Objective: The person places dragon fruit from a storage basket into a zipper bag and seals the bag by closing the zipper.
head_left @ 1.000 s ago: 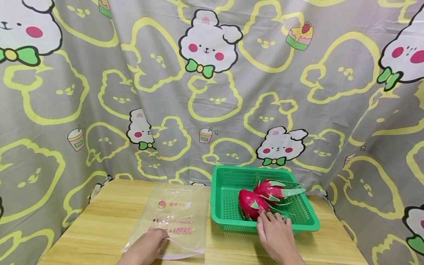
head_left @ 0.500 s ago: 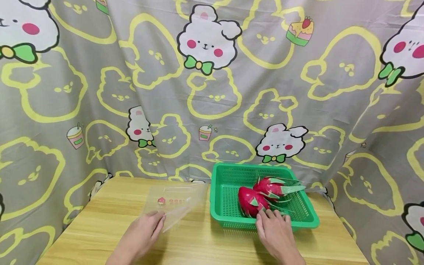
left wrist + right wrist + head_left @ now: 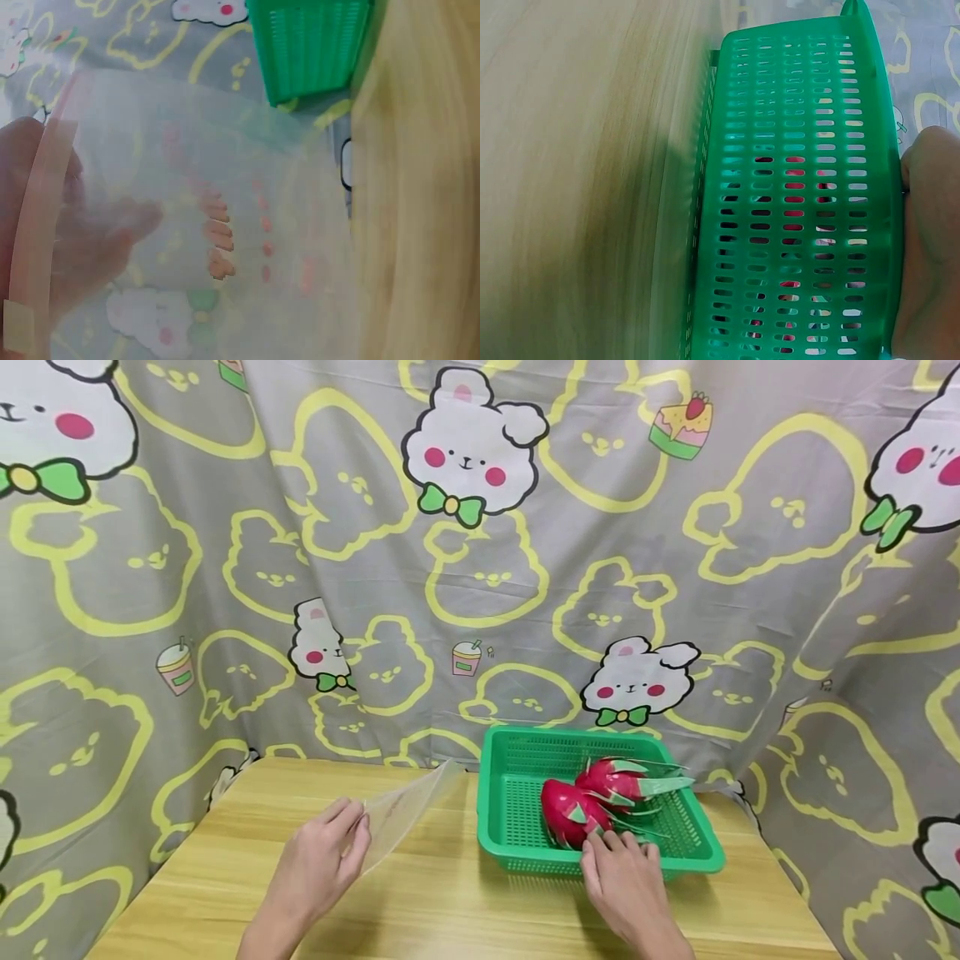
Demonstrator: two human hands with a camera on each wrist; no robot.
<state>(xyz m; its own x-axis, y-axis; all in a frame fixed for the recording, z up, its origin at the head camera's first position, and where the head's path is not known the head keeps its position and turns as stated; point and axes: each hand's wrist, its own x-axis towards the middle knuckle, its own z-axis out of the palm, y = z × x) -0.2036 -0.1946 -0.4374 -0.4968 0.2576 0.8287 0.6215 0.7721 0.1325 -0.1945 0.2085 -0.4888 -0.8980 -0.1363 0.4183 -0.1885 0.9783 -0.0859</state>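
Observation:
My left hand pinches a clear plastic zip bag by its edge. The bag is raised off the table and seen nearly edge-on from the head. Through its film in the left wrist view, red print and the fingers of the left hand show. My right hand grips the front rim of a green plastic basket, its fingers curled over the edge. Inside lie two dragon fruits: one right by the fingertips, the other behind it. In the right wrist view the slotted basket wall partly hides the fruits.
A light wooden table carries the basket at its right. Behind and on both sides hangs a grey curtain with rabbit prints, close to the basket's back rim.
The bag lay flat on the table with my left hand on it; the left hand has lifted and tilted it up by its near edge. The right hand and basket have stayed in place.

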